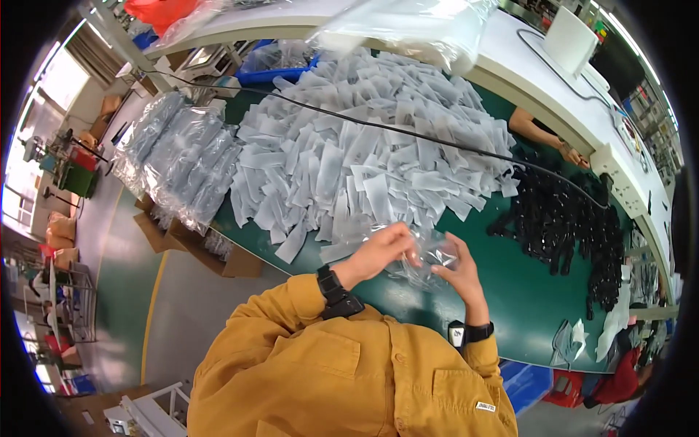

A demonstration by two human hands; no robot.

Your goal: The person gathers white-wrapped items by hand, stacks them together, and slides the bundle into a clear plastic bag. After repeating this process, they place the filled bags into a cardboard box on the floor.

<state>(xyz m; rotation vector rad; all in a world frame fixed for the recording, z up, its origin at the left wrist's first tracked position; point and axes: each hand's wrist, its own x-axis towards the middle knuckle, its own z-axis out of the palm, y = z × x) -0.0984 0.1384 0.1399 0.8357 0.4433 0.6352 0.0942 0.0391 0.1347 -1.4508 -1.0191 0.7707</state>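
Note:
My left hand (380, 253) and my right hand (457, 272) are raised together over the near edge of the green table (502, 291). Both pinch the same small clear plastic bag (429, 256), which is crumpled between the fingers. What, if anything, lies inside the bag cannot be made out. A large heap of flat, pale, empty small bags (364, 153) lies just beyond my hands. A pile of small black parts (564, 226) is spread to the right of them. I wear a black watch on the left wrist and a black band on the right.
A black cable (408, 135) runs across the heap. Big clear sacks of packed items (178, 156) hang over the table's left end, above cardboard boxes (196, 244) on the floor. Another person's forearm (542, 135) rests at the far right edge, under a white shelf (524, 65).

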